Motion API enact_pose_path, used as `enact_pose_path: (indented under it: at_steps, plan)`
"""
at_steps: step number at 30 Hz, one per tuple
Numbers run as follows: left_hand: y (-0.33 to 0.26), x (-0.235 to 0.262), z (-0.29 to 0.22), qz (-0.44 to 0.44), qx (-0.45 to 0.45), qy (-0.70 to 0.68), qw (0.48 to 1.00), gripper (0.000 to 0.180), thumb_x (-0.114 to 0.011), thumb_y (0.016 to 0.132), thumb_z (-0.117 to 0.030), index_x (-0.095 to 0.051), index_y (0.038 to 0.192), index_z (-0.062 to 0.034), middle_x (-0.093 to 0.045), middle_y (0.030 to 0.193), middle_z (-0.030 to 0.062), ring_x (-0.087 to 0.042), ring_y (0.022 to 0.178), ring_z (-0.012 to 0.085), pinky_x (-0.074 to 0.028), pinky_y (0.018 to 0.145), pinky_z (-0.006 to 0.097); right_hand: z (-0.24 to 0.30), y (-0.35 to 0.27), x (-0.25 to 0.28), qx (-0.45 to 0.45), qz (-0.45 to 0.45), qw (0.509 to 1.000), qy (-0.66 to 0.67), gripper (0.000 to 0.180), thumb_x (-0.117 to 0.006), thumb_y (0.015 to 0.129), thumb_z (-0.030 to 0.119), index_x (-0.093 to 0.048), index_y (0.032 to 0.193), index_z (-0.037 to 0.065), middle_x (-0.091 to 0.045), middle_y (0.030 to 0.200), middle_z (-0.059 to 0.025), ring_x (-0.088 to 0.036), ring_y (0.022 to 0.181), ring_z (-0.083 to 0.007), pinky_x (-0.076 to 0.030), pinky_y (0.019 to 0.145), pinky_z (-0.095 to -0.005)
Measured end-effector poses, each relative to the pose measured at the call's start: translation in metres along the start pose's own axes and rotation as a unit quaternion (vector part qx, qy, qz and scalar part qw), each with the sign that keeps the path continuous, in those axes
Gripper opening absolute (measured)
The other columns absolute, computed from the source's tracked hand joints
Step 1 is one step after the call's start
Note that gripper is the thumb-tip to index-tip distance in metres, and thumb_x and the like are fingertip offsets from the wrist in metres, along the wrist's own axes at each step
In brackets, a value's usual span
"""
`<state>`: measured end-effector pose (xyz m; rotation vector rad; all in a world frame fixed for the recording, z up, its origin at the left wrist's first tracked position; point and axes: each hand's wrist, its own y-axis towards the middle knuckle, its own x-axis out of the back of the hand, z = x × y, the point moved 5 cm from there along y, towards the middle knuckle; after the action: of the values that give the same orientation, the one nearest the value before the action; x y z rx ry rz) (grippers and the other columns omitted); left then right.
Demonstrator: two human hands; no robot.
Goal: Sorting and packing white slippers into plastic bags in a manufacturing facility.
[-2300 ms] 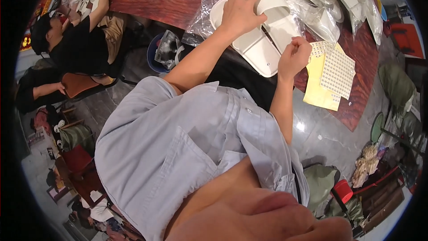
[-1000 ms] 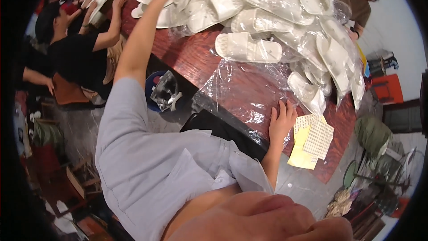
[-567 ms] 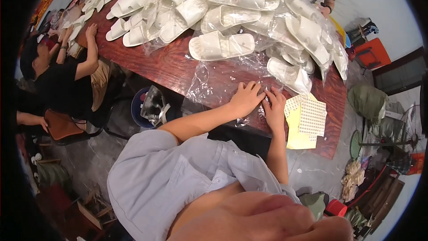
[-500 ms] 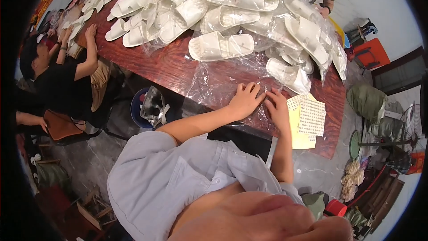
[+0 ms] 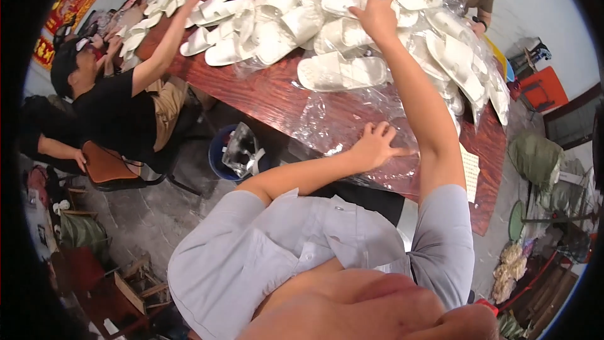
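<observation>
Reddish-brown wood-grained desk (image 5: 261, 96), carrying: one heap of white open-toed slippers (image 5: 277, 41), many in clear plastic, far side; one crumpled transparent plastic film (image 5: 314, 116), near edge. My right grip (image 5: 379, 17), fingers spread, over the heap; my left grip (image 5: 377, 146), likewise splayed, over the film.

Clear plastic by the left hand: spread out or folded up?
Spread out, though wrinkled: the clear plastic lies across the red-brown wooden tabletop, wood grain showing through, with the left hand over it.
</observation>
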<state>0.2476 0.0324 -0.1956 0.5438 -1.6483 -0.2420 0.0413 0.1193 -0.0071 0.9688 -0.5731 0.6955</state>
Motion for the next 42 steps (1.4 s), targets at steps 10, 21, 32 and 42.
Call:
enact_pose_path:
  at_steps: [10,21,32,42]
  plan:
    - [0.025,-0.004,-0.002,0.305,0.022,-0.003,0.952,0.039,-0.048,0.099,-0.041,-0.055,0.137,-0.0438,-0.04,0.142,0.0243,-0.031,0.136,0.0516,-0.037,0.096,0.069,-0.054,-0.01,0.086,0.085,-0.172,0.857,0.479,0.016,-0.055,0.102,0.02,-0.063,0.108,0.008,-0.064,0.122,-0.0057,-0.06,0.108,-0.0148,-0.048,0.088,-0.0306]
    - [0.019,-0.016,0.021,0.095,-0.024,0.033,0.995,0.065,-0.061,0.091,-0.043,-0.039,0.151,-0.0332,-0.045,0.145,0.0168,-0.043,0.132,0.0404,-0.036,0.097,0.066,-0.161,-0.172,0.142,-0.12,0.07,0.514,0.847,0.029,-0.053,0.085,0.024,-0.035,0.066,0.012,-0.035,0.06,-0.0059,-0.038,0.062,-0.022,-0.022,0.108,-0.0775]
    - [0.016,0.004,0.02,0.032,0.021,-0.215,0.976,0.052,-0.069,0.084,-0.036,-0.06,0.125,-0.0044,-0.059,0.125,0.0189,-0.056,0.117,0.0368,-0.043,0.103,0.043,-0.198,-0.22,0.153,-0.141,0.059,0.509,0.847,0.041,-0.053,0.095,0.027,-0.033,0.062,0.014,-0.027,0.057,0.001,-0.03,0.052,-0.0119,-0.039,0.105,-0.0657]
    - [0.012,0.008,0.025,0.023,0.037,-0.243,0.969,0.035,-0.066,0.088,-0.032,-0.063,0.113,-0.008,-0.065,0.11,0.0129,-0.061,0.104,0.031,-0.048,0.09,0.044,-0.245,-0.209,0.111,-0.278,0.133,0.673,0.673,0.035,-0.046,0.101,0.023,-0.036,0.07,0.012,-0.036,0.068,-0.0013,-0.034,0.059,-0.0124,-0.048,0.095,-0.0474]
